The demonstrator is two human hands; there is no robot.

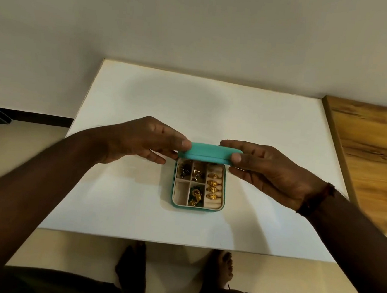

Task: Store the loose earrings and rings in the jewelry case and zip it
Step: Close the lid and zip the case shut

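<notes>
A small teal jewelry case point(174, 203) lies open in the middle of the white table point(115, 214). Its lid point(207, 154) is raised at the far side, tilted over the tray. My left hand point(141, 141) grips the lid's left end between thumb and fingers. My right hand point(266, 170) grips the lid's right end the same way. Inside, several gold rings point(212, 186) sit in the ring rolls on the right. Dark earrings point(185, 170) fill the far left compartment, and gold and green earrings point(195, 195) fill the near middle one. The near left compartment holds nothing.
A wooden panel point(376, 149) runs along the table's right side. A plain wall point(199, 28) rises behind the table. My bare feet point(220, 271) show on the floor below the table's near edge. A dark bracelet point(312, 200) circles my right wrist.
</notes>
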